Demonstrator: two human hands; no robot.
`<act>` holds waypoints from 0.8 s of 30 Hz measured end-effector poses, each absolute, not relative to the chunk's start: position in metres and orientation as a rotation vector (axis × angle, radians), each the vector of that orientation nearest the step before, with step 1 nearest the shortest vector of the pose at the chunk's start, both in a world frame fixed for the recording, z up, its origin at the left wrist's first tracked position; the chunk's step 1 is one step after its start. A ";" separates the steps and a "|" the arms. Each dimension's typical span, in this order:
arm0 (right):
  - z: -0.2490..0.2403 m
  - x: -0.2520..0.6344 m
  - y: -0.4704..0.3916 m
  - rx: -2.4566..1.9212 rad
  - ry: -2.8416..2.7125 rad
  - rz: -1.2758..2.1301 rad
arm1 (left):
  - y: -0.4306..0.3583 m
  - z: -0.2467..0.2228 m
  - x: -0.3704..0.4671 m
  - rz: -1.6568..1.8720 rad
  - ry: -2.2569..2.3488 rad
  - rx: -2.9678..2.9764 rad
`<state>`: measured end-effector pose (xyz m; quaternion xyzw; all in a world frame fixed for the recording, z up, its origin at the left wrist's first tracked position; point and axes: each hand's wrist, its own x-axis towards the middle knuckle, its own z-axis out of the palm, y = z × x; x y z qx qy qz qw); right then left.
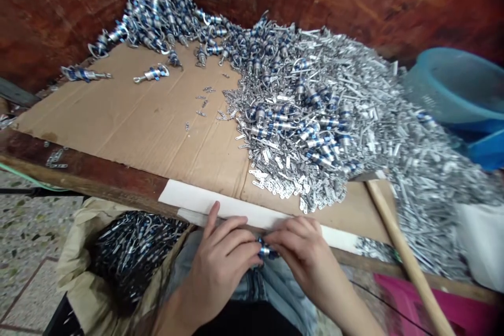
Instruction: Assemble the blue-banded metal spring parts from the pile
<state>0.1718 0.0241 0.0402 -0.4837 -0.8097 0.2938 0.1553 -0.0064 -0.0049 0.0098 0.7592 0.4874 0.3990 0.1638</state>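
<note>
Between my two hands, just above my lap at the table's front edge, is a small silver-and-blue metal fitting (pixel 268 252). The thumb and index finger of my left hand (pixel 224 257) pinch its left end, while the little finger points up. My right hand (pixel 301 249) grips the right end with curled fingers. Much of the fitting is hidden by the fingertips. Behind the hands, a white strip (pixel 220 205) runs along the table edge. Small flat metal links (pixel 283 181) lie piled on the cardboard (pixel 129 110) beyond it.
Similar silver-and-blue fittings (pixel 161 16) are heaped at the back. A large mound of metal strips (pixel 378 110) covers the right side, by blue tubs (pixel 457 84). A wooden handle (pixel 405 252) juts over the front edge. An open sack (pixel 79 268) of metal parts stands lower left.
</note>
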 end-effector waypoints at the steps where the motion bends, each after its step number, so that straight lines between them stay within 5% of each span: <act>1: 0.040 0.166 0.025 -1.406 -2.338 0.814 | -0.004 0.010 -0.007 1.131 1.387 2.172; 8: 0.040 0.193 0.049 -1.618 -1.985 0.885 | -0.002 0.010 -0.011 1.093 1.350 2.220; 14: 0.024 0.298 0.061 -2.421 -1.563 -0.278 | -0.003 0.009 -0.010 1.089 1.339 2.182; 21: 0.024 0.294 0.050 -2.308 -1.723 -0.265 | -0.004 0.007 -0.011 1.066 1.333 2.195; 24: 0.041 0.258 0.023 -2.024 -1.973 0.064 | -0.004 0.007 -0.012 1.056 1.330 2.201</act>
